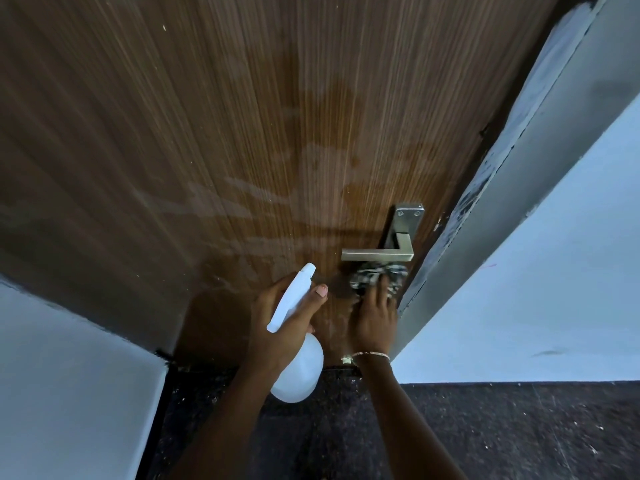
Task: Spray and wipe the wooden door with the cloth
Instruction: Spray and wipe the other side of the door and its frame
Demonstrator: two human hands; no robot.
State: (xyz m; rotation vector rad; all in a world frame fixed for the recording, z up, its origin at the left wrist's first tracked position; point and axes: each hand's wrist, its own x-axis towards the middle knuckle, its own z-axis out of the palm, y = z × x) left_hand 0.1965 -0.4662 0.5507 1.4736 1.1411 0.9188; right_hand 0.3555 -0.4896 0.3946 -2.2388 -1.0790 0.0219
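Nearest lies the dark speckled floor, over which both forearms reach forward. The left hand is wrapped round the neck of a white spray bottle; its fingers curl about the trigger head, the thumb lies along the top, and the nozzle points at the door. Just beside it, the right hand, with a thin bracelet at the wrist, lies flat with its fingers stretched out, pressing a dark patterned cloth against the wooden door. The cloth sits directly under the metal lever handle, close to the door's right edge. Higher up the brown grain there are pale streaks, which look like wet smears, though the blur leaves that uncertain. A grey door frame runs up the right side, and pale walls stand on either side.
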